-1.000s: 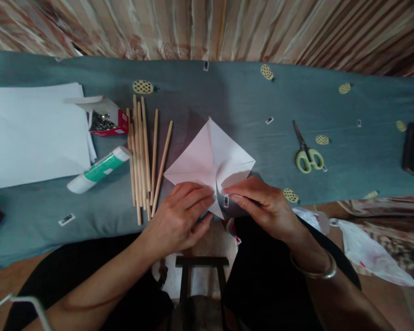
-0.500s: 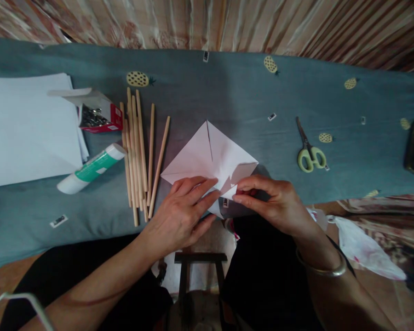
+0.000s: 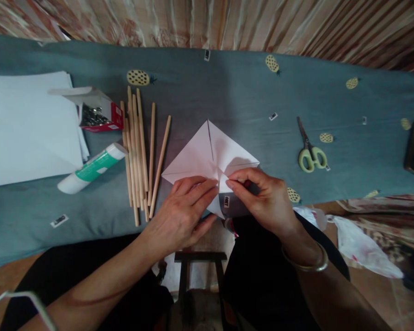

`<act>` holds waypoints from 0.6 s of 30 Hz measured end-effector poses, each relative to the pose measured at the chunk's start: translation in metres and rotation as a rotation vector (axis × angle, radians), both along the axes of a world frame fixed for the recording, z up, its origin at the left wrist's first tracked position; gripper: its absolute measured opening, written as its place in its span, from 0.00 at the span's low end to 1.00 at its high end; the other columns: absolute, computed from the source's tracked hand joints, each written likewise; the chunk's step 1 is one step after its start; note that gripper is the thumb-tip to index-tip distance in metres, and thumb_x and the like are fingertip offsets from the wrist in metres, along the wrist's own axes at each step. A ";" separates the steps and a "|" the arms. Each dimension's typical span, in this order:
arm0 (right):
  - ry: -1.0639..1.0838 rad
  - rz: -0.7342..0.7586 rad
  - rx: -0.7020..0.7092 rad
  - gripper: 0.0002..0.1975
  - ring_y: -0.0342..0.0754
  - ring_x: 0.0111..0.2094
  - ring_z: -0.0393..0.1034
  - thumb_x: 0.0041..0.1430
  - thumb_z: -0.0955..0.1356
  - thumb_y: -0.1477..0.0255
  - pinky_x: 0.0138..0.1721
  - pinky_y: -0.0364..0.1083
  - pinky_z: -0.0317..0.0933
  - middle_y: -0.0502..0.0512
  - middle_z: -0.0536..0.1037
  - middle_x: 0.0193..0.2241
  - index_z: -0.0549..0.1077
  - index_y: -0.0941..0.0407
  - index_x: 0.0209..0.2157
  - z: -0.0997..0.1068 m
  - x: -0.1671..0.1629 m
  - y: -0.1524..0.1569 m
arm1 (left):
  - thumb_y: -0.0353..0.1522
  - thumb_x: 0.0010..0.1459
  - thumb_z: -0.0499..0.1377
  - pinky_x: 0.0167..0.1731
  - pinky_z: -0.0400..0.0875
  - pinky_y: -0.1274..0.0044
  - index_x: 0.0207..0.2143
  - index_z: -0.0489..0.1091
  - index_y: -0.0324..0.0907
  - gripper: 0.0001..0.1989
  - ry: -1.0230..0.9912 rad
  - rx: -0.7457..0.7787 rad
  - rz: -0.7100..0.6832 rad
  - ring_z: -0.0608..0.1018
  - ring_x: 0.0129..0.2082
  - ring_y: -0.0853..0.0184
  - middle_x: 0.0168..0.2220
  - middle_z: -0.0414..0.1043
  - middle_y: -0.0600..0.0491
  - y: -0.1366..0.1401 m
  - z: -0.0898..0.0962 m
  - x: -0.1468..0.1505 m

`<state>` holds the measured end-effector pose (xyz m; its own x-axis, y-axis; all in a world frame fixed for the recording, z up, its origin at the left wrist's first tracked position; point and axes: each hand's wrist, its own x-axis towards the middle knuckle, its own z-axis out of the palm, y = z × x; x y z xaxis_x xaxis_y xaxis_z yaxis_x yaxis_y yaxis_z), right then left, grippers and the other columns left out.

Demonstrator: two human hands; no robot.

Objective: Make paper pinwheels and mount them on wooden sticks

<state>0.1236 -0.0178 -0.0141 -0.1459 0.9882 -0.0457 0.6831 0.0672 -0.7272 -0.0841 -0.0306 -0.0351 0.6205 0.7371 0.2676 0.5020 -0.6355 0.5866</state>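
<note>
White slit paper (image 3: 193,161) was covered at its near side by the left hand (image 3: 181,209), whose grip could not be told, and pinched by a flap (image 3: 224,185), likely the best hold, in the right hand (image 3: 267,195), being seemingly light, thin and easily torn where spread on the teal pineapple-print cloth (image 3: 241,92).
</note>
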 end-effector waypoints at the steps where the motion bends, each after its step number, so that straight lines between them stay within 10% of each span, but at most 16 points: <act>1: 0.000 -0.015 -0.001 0.03 0.44 0.32 0.73 0.60 0.69 0.70 0.38 0.46 0.67 0.48 0.79 0.31 0.76 0.51 0.34 0.000 -0.001 0.001 | 0.33 0.61 0.58 0.49 0.69 0.60 0.54 0.65 0.36 0.20 -0.006 0.000 0.006 0.71 0.52 0.53 0.53 0.72 0.40 0.000 0.000 0.000; 18: -0.046 0.031 -0.023 0.03 0.45 0.32 0.75 0.59 0.69 0.71 0.37 0.44 0.66 0.49 0.80 0.30 0.75 0.55 0.34 0.005 -0.003 0.008 | 0.33 0.62 0.56 0.52 0.64 0.61 0.61 0.57 0.34 0.26 0.061 -0.025 -0.074 0.67 0.56 0.53 0.60 0.65 0.40 -0.002 0.001 0.001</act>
